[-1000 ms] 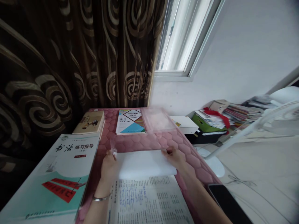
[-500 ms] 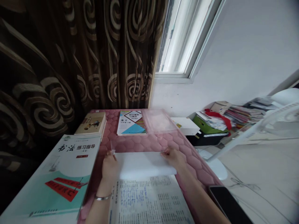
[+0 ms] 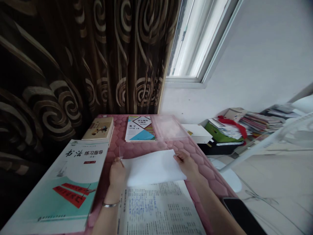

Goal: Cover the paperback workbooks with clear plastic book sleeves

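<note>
A white sheet (image 3: 151,166) lies across the top of a printed book (image 3: 161,205) that has blue handwriting on its page. My right hand (image 3: 187,163) pinches the sheet's far right corner, which is lifted a little. At the sheet's far left corner, my left hand (image 3: 117,171) is closed, with the corner of a clear plastic book cover (image 3: 120,152) sticking up from its fingers. Whether the left fingers also grip the sheet is hard to see. How the sheet joins the book is hidden.
A calligraphy workbook (image 3: 70,186) lies at left, before a stack of tan books (image 3: 99,129). A maths book (image 3: 140,129) and clear plastic covers (image 3: 168,128) lie at the back of the pink padded table (image 3: 146,148). A dark phone (image 3: 244,217) is at right, near a white fan (image 3: 232,178).
The white sheet's far right corner has risen and tilted away from the book, with my right hand on it. My left hand stays at the left corner. The whole view has shifted slightly.
</note>
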The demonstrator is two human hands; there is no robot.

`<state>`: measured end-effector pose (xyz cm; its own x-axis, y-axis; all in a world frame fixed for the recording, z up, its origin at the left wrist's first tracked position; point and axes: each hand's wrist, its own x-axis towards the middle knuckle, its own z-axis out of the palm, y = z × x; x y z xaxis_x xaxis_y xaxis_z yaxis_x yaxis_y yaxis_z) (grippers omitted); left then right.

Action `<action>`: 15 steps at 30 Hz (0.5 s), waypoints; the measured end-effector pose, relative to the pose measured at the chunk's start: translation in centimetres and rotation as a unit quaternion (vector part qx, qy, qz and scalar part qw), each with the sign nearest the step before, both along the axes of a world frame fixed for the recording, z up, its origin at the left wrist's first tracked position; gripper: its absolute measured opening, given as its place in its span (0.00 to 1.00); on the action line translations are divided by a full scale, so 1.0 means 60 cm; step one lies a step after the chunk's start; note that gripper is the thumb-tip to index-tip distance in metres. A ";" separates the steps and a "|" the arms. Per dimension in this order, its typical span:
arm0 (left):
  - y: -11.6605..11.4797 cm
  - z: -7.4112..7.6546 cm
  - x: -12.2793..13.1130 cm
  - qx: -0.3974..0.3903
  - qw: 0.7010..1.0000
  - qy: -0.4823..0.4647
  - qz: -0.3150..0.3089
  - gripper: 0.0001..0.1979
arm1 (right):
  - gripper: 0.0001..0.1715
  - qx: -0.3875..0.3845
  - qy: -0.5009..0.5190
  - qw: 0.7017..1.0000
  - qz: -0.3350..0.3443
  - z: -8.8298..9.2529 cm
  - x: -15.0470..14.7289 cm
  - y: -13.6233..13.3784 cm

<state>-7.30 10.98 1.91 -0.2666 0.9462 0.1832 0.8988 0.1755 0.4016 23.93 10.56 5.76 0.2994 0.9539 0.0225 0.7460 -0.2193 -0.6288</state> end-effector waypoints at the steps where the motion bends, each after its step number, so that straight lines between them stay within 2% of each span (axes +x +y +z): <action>1: 0.000 -0.001 -0.001 0.005 1.000 0.002 0.001 0.17 | 0.17 -0.013 0.012 1.000 0.007 0.000 -0.002 0.003; 6: -0.001 -0.003 -0.001 0.018 1.000 -0.005 -0.001 0.16 | 0.19 -0.027 -0.018 0.999 0.042 -0.004 -0.003 0.005; 12: -0.005 0.011 0.004 -0.002 1.000 -0.025 0.010 0.18 | 0.19 -0.040 -0.056 0.995 0.077 -0.015 -0.005 0.010; 15: -0.006 0.015 0.006 -0.013 0.999 -0.027 0.013 0.18 | 0.19 -0.032 -0.086 0.993 0.069 -0.017 -0.011 0.013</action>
